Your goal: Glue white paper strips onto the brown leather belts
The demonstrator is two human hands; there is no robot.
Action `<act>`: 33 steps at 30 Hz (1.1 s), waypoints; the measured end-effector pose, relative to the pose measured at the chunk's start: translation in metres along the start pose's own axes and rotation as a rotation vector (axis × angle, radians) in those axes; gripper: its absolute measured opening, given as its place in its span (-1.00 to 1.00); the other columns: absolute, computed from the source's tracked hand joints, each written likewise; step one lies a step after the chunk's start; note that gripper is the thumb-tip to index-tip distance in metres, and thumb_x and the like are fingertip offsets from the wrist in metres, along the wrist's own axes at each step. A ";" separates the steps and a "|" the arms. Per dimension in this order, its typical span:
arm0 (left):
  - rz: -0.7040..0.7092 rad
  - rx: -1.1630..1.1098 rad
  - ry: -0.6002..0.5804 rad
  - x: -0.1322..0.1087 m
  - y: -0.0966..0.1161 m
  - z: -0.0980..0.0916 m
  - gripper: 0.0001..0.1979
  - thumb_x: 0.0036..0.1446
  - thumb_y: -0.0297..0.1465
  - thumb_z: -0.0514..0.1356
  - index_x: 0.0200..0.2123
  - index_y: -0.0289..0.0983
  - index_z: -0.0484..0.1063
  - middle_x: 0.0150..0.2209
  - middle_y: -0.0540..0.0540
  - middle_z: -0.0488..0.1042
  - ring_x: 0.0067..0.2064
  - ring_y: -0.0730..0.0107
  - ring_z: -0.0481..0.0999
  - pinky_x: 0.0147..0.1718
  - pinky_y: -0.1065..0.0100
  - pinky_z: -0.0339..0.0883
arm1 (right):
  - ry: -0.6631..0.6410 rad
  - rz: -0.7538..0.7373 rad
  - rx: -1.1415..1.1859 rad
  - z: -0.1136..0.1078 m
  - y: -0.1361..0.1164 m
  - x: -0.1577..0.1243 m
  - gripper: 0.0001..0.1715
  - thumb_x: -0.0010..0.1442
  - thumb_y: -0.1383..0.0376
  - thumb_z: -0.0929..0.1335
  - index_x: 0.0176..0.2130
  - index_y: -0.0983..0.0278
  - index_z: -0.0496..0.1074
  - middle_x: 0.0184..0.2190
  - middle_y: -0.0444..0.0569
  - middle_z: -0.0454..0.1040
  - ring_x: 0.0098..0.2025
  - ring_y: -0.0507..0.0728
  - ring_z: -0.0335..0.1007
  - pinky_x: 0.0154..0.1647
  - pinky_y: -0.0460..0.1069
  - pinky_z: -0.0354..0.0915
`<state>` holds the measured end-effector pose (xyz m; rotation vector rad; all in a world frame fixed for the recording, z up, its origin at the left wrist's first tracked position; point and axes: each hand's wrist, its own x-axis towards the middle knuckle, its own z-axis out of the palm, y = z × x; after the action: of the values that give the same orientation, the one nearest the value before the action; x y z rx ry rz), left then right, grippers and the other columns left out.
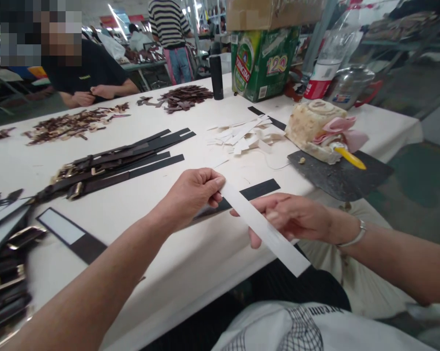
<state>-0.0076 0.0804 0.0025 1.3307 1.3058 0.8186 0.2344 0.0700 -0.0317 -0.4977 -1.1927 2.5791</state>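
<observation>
At the far left, dark buckled belts [8, 278] are stacked near the edge of the desk [157, 258], with a dark strap with a white-faced end [70, 239] laid just beside them. Longer buckled belts [106, 170] are bundled farther in. A thin white strip [266, 229] is held above the desk, slanting over a black strap [249, 195]. The left grip [190, 195] is clamped on the strip's upper end, while the right grip [289, 219] is curled against its middle; whether that grip is clamped cannot be told. The strip is judged light, flexible and easily creased, so it is best held near its ends. To the right, white offcuts [242, 136] are scattered, and a cream lump [310, 126] is set on a dark mat [337, 178]; neither is judged to obstruct the strip.
</observation>
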 end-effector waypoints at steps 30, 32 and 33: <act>-0.078 -0.484 0.211 -0.019 -0.015 0.042 -0.77 0.28 -0.30 0.18 -0.35 -0.35 0.42 -0.47 -0.02 0.38 -0.51 0.58 0.35 -0.54 0.56 0.29 | 0.743 -1.391 -1.115 0.049 -0.025 0.011 -0.47 0.11 0.39 0.52 0.09 0.23 0.51 -0.01 0.07 0.51 0.01 0.30 0.45 0.11 0.28 0.39; 0.125 -0.133 0.341 -0.018 -0.022 0.023 -0.75 0.29 -0.23 0.15 -0.23 -0.31 0.47 -0.34 -0.07 0.45 -0.39 0.46 0.44 -0.46 0.46 0.35 | 0.760 -1.333 -1.162 0.055 -0.045 0.005 -0.57 0.18 0.40 0.48 0.05 0.14 0.53 -0.04 -0.05 0.54 -0.01 0.25 0.48 0.17 0.25 0.35; 0.235 0.067 0.407 -0.017 -0.027 0.011 -0.77 0.30 -0.25 0.14 -0.17 -0.28 0.48 -0.28 -0.09 0.47 -0.32 0.41 0.46 -0.38 0.42 0.37 | 0.756 -1.275 -1.234 0.055 -0.056 0.003 -0.61 0.21 0.39 0.47 0.02 0.11 0.54 -0.04 -0.08 0.54 -0.01 0.22 0.48 0.18 0.21 0.35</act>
<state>-0.0064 0.0577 -0.0222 1.4374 1.5160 1.2685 0.2145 0.0688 0.0442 -0.5289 -1.7446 0.3834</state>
